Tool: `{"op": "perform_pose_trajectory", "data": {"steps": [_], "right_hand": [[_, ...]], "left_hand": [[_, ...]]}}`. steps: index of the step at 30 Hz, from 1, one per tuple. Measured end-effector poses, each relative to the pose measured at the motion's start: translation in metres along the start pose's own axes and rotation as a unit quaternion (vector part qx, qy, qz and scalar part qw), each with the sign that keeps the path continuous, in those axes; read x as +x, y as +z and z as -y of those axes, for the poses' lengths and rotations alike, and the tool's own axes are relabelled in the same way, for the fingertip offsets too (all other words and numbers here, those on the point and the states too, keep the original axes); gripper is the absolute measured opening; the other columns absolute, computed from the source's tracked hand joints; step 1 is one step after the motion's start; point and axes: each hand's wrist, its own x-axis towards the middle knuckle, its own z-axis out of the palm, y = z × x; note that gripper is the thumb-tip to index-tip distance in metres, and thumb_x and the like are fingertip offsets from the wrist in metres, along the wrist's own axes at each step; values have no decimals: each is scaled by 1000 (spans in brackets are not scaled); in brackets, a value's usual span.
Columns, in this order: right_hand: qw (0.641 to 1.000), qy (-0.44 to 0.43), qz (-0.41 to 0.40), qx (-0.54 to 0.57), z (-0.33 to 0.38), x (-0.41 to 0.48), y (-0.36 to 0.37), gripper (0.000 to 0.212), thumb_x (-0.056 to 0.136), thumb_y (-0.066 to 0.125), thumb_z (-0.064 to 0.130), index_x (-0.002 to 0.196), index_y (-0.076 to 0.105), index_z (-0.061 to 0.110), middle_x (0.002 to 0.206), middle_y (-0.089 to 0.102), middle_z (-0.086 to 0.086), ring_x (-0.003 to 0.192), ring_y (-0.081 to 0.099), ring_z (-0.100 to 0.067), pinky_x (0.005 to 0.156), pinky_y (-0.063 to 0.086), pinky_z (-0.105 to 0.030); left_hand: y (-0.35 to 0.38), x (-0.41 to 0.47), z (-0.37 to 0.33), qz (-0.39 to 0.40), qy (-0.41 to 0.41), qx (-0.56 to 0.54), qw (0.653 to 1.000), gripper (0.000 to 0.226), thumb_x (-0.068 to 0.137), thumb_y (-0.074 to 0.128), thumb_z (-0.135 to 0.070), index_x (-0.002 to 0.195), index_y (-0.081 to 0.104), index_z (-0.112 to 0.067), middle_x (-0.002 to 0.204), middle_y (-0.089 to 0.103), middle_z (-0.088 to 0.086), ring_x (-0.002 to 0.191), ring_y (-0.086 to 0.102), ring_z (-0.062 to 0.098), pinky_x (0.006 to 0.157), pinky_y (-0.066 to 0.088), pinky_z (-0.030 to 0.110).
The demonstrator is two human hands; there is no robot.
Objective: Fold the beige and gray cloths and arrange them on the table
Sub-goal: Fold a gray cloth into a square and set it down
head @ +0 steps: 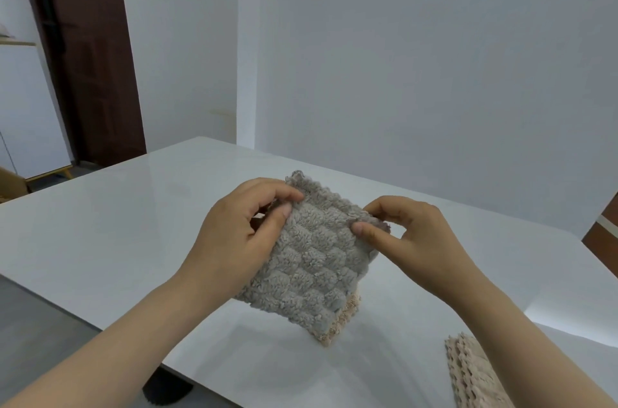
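Note:
I hold a fluffy gray cloth (314, 260) with a checkered pile up over the white table (133, 227). My left hand (240, 233) pinches its upper left corner between thumb and fingers. My right hand (411, 233) pinches the upper right corner. The cloth hangs down toward me, its lower edge near the table. A beige cloth (344, 320) peeks out from under the gray one's lower right edge. Folded beige cloths (475, 371) lie stacked at the table's near right, partly behind my right forearm.
The table's left edge runs diagonally toward me, with grey floor (40, 334) beyond it. A white wall stands behind the table. A dark brown door (83, 50) and a white cabinet (26, 113) are at the far left. A dark object (167, 387) sits under the table's near edge.

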Motion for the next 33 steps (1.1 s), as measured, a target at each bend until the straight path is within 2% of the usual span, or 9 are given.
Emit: {"op": "perform_pose_trajectory", "data": {"steps": [2,5,13,17,21,23,26,29,33], "right_hand": [[997,21,-18,69,1,0,0,10,82,74,31,80,67,23,80,69,5,77,66,-20,71,55,-38],[981,73,-51,170,1,-2,2,21,80,76,25,96,63,31,89,61,8,66,59,-29,58,47,-28],[949,142,17,279,4,-13,24,82,75,70,38,144,27,38,125,59,3,93,70,-5,80,55,-24],[974,71,85,198,5,-27,31,96,83,69,37,139,-4,65,130,49,8,91,70,-14,85,57,-35],[975,23,106,194,9,-34,33,82,90,64,26,140,11,64,120,56,12,78,66,-16,78,54,-25],[974,26,103,202,8,-33,34,70,91,64,27,138,26,62,108,64,7,81,65,-28,78,55,-33],[964,36,98,244,4,-30,35,58,86,66,26,134,43,50,128,58,-3,94,69,-24,84,57,-45],[951,54,101,287,1,-27,35,60,82,70,21,132,48,46,131,58,-7,103,68,-24,87,56,-47],[948,72,120,287,-6,-25,32,72,72,80,25,131,47,49,132,57,-7,105,68,-26,90,55,-47]], "left_hand": [[-3,0,3,35,26,28,999,23,90,56,-26,110,63,-36,113,56,-27,106,52,-6,81,39,2],[-6,0,9,81,52,63,993,34,90,48,-43,124,50,-43,131,38,-34,120,42,-11,86,39,5],[-7,1,12,72,73,65,993,45,90,48,-44,134,43,-38,138,31,-33,128,29,-18,97,25,-2],[-11,3,16,53,49,65,995,47,89,49,-39,135,44,-31,139,38,-21,126,30,-18,96,24,-4],[-14,3,21,54,19,55,997,52,87,50,-42,137,42,-31,141,37,-21,124,30,-21,94,23,-6],[-14,2,22,59,3,44,997,58,84,53,-48,138,39,-34,141,35,-25,126,30,-19,94,24,-5],[-14,1,23,72,-28,37,996,77,74,63,-61,141,33,-40,144,28,-32,129,29,-16,99,27,5],[-16,0,23,105,-45,47,992,100,56,69,-69,143,27,-44,147,20,-34,133,26,-12,108,29,18],[-21,-1,22,147,-56,57,986,116,49,87,-52,145,22,-46,146,13,-38,130,27,-15,111,31,24]]}}
